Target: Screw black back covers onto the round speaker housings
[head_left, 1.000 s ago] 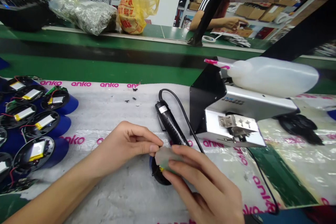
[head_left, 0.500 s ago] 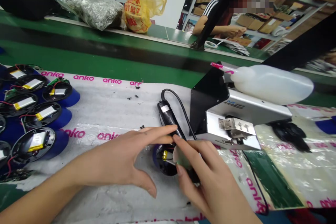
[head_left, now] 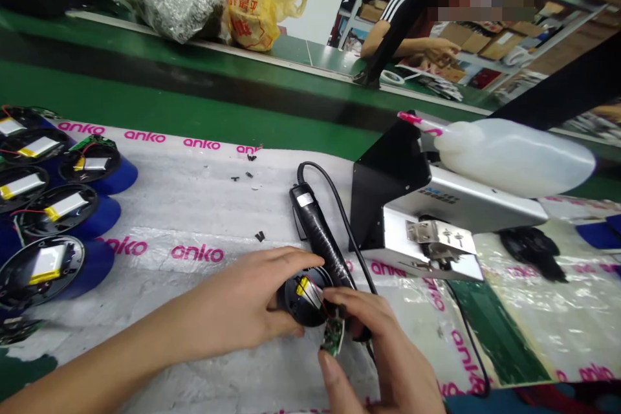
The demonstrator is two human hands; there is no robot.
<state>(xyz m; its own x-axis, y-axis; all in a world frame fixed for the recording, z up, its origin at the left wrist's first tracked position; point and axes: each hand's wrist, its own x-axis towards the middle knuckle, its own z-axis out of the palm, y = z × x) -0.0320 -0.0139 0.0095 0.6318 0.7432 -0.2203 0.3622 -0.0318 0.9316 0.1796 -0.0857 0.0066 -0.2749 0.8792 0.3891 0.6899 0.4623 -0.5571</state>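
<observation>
My left hand (head_left: pixel 228 307) curls around a round dark housing (head_left: pixel 294 303), thumb at the near side and fingers along the far rim. Inside the housing lies a small battery with yellow tape (head_left: pixel 305 287). Thin wires lead from there to a small green circuit board (head_left: pixel 332 335), pinched between the thumb and fingers of my right hand (head_left: pixel 388 352). Just behind and beside both hands, a corded black pen-shaped power tool (head_left: pixel 324 239) wrapped in tape rests on the bench; my right fingers partly cover its near end.
Several blue housings with batteries (head_left: pixel 104 213) stand at the left. On the right are a silver-and-black machine (head_left: pixel 456 200) and a white plastic bottle (head_left: pixel 519 155). Small black bits (head_left: pixel 260 237) lie on the sheet. Across the bench, a person's hands (head_left: pixel 439 53) are at work.
My left hand has closed around the housing from an open pose above it. My right hand has drawn the circuit board toward me and turned it, showing its green side.
</observation>
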